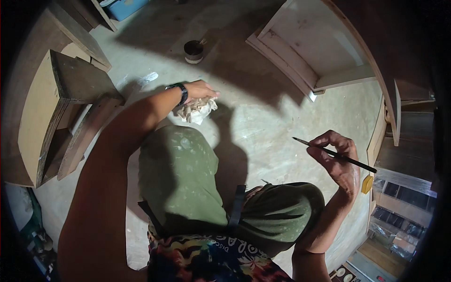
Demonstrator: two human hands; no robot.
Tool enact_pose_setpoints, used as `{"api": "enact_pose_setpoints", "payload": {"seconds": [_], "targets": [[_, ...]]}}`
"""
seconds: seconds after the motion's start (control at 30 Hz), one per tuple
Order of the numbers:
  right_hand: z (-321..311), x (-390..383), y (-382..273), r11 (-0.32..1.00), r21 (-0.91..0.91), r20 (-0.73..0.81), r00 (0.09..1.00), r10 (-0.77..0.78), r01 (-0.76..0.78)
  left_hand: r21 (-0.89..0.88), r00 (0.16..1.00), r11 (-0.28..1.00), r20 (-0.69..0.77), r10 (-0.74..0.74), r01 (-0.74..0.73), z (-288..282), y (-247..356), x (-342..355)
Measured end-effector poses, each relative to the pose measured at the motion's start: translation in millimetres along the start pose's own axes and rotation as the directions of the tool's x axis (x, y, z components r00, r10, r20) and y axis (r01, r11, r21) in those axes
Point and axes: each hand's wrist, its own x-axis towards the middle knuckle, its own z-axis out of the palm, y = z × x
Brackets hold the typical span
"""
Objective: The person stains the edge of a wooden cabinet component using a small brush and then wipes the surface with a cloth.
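Observation:
In my right hand is a thin dark-handled paintbrush, pinched between thumb and fingers. Its fine tip points left, raised above the floor and touching nothing. Beyond my left knee, my left hand, with a dark band on the wrist, is closed on a crumpled whitish cloth low over the floor. The cloth hides some of the fingers. A small round pot with a dark inside and a pale lower part stands farther off, a thin stick or brush handle leaning over its rim.
Wooden cabinet parts stand at the left. At the far right is a large open wooden cabinet, its edge close to the floor. A yellow object sits beside my right wrist. A blue bin is at the far left.

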Motion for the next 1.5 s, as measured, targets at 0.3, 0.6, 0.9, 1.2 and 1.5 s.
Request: {"api": "enact_pose_setpoints", "payload": {"seconds": [0.3,0.6,0.9,1.2,1.5], "targets": [[29,39,-3,0.948,0.313,-0.112,0.994,-0.019,0.054,-0.813,0.996,0.577,0.042,-0.074,0.077,19,-25,-9],[79,73,-24,0.795,-0.025,-0.39,0.727,-0.566,0.606,-0.863,0.751,0.501,0.37,0.548,0.06,96,135,-61],[92,69,-26,0.851,0.16,-0.45,0.804,-0.389,0.501,-0.912,0.931,0.298,-0.186,0.314,-0.283,155,178,-80],[60,62,-16,0.754,-0.035,-0.589,0.596,-0.546,0.656,-0.869,0.918,0.388,-0.16,0.364,-0.306,148,198,-77],[-116,31,1,0.776,-0.566,-0.796,0.059,-0.602,0.276,-0.033,0.921,0.994,-0.381,0.084,-0.104,23,58,-33]]}}
